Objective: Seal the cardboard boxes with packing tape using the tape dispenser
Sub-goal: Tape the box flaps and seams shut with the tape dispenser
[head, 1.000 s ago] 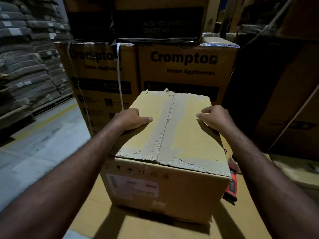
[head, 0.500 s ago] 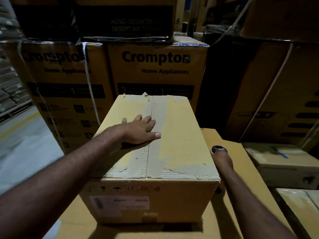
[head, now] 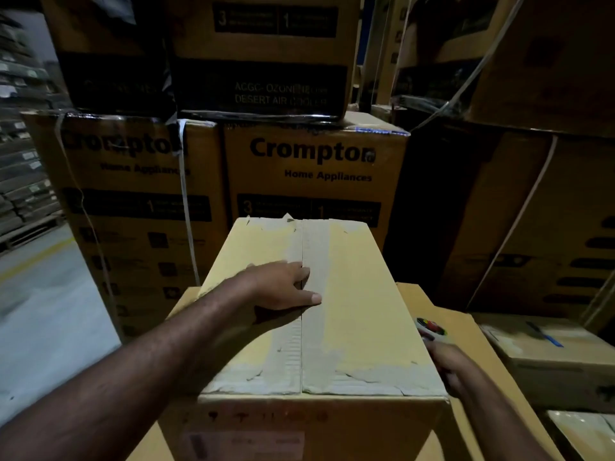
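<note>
I counted two hands over the work: one left hand [head: 283, 287] and one right hand [head: 449, 364]. There was a single tape dispenser [head: 431, 327], near and to the right. One cardboard box [head: 359, 327] sat on one flat carton [head: 462, 314]. Farther off stood two Crompton cartons [head: 133, 247] [head: 312, 181], with two dark-banded cartons [head: 109, 61] [head: 259, 51] on top. Two smaller boxes [head: 549, 364] [head: 585, 434] lay low on the right. The sacks [head: 23, 181] at far left were too dim to count.

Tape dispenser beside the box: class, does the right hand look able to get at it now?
Probably yes. The right hand is down beside the tape dispenser, just right of the box, with nothing between them.
</note>
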A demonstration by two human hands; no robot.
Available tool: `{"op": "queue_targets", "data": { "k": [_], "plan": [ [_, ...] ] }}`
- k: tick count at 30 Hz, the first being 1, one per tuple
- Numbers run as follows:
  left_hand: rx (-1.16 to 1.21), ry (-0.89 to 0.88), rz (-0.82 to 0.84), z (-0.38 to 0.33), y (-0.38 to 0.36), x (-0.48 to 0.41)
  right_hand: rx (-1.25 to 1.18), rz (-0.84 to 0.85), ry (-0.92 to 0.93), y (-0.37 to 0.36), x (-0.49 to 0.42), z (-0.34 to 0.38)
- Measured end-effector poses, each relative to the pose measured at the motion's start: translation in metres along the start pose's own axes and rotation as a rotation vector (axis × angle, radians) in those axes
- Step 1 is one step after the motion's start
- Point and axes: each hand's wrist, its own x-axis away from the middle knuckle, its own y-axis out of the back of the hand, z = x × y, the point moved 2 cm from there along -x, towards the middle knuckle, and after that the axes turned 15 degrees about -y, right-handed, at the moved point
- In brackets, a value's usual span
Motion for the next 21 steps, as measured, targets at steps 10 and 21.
{"op": "queue_targets", "data": {
  "k": [10, 21],
  "plan": [
    [1.033, 0.051, -0.459, 0.015, 0.067, -0.018, -0.327, 0.228, 0.581, -0.019, 0.211, 0.119],
    [1.712, 0.095, -0.468, 0.011, 0.094, -0.027, 0.258, -0.013, 0.927, -0.151, 0.262, 0.072]
  ]
}}
